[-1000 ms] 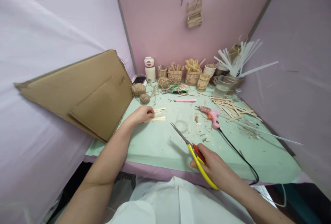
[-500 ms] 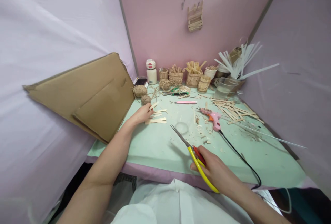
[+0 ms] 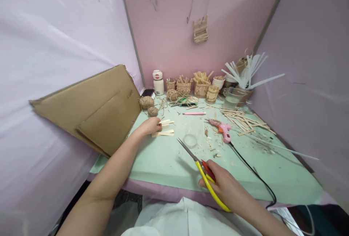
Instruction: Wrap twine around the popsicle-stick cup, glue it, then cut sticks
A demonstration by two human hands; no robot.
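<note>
My left hand (image 3: 149, 125) reaches out over the green table (image 3: 163, 156) and its fingers are closed on a flat wooden stick (image 3: 165, 122) at a small pile of such sticks (image 3: 163, 133). My right hand (image 3: 222, 183) grips yellow-handled scissors (image 3: 203, 172) near the table's front edge. The blades point up and left, above the tabletop. A white garment lies below my arms at the bottom of the view.
A pink glue gun (image 3: 222, 129) with a black cord (image 3: 251, 172) lies right of centre amid wood scraps. Twine balls (image 3: 147, 102), a white bottle (image 3: 157, 82) and small stick baskets (image 3: 201, 87) line the back. Cardboard (image 3: 92, 105) leans at the left. Loose sticks (image 3: 242, 119) are scattered at the right.
My left hand has gripped a stick from the pile and holds it just above the others. The scissors hand has barely moved; the camera has tilted slightly.
</note>
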